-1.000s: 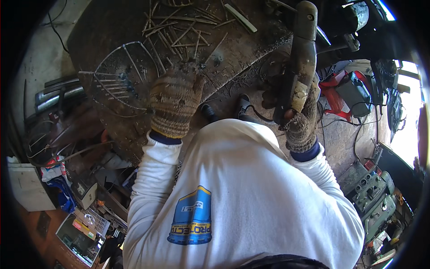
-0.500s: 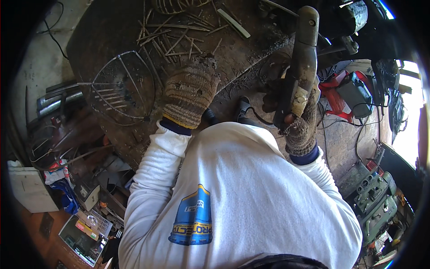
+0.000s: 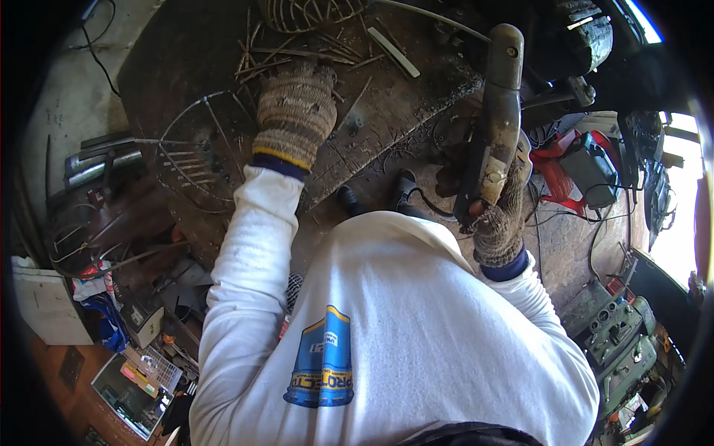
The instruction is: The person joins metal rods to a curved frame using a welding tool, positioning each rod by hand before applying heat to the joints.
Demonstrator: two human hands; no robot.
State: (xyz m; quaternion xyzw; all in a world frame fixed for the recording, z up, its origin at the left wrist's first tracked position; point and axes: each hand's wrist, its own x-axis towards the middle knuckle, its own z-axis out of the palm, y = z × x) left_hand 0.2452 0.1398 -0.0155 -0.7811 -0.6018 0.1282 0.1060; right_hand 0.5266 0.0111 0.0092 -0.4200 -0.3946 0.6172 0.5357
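My right hand [image 3: 500, 227], in a brown knitted glove, is wrapped round the lower end of a worn, grey-brown power tool that looks like an angle grinder [image 3: 502, 104]. The tool stands lengthwise away from me, past the table's right edge. Over the table, my left hand [image 3: 296, 111], in a striped knitted glove, reaches to a pile of thin metal rods [image 3: 335, 50]. Its fingers are hidden behind the back of the glove and among the rods. To its left lies a round wire frame [image 3: 208, 111] with several short parallel bars across it.
A second curved wire grille [image 3: 309, 13] sits at the table's far edge, near a pale flat strip [image 3: 394, 52]. The dark worktable [image 3: 394, 123] carries loose scraps. Right of it are a red-and-grey machine [image 3: 587, 167] with cables and a green machine [image 3: 621, 357].
My left hand has moved away from me and slightly left, onto the rod pile. My right hand still holds the tool in nearly the same place.
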